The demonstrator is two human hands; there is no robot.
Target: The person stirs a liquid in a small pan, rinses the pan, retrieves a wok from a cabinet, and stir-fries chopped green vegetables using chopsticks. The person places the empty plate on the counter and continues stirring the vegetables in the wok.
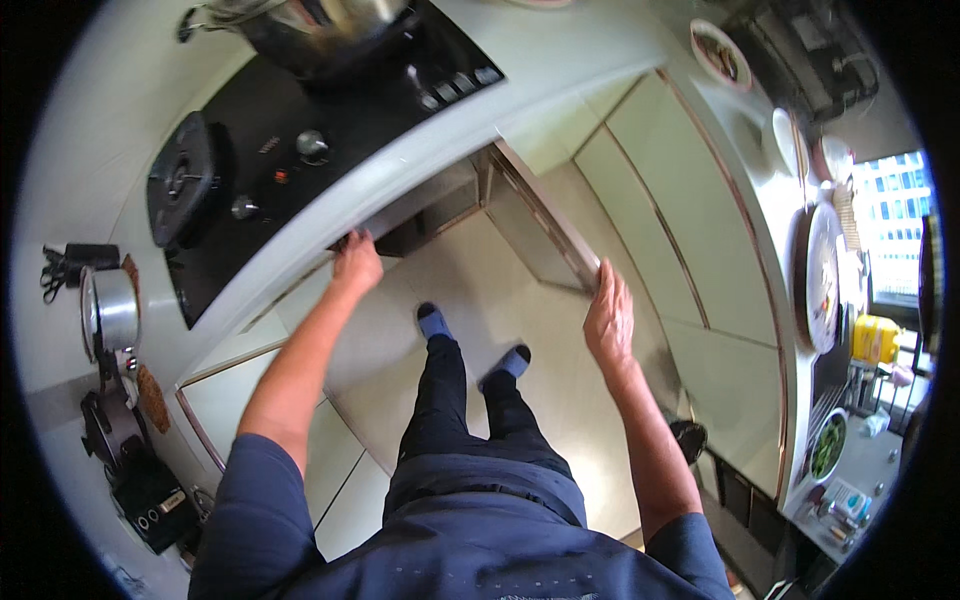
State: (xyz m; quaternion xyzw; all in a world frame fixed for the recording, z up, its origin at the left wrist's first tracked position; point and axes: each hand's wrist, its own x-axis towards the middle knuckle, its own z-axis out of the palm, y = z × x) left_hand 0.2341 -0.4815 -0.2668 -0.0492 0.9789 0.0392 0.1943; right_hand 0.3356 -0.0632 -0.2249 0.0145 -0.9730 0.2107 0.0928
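A cabinet door (531, 234) below the counter stands swung out over the floor. My right hand (609, 319) holds this door at its outer edge, with the fingers laid along it. My left hand (358, 264) is at the front edge of the white counter (420, 161), its fingertips partly hidden. Whether those fingers grip anything is unclear. Between my hands lies the dark opening of the cabinet (439, 202); its contents cannot be made out. Above it sits a black glass gas cooktop (352, 135) with metal knobs.
A large metal pot (322, 37) stands on the cooktop's far burner. To the left is a small saucepan (116, 307). Bowls, including one of food (720, 56), and a large round plate (819, 277) line the right counter. My feet stand on the pale floor (525, 435).
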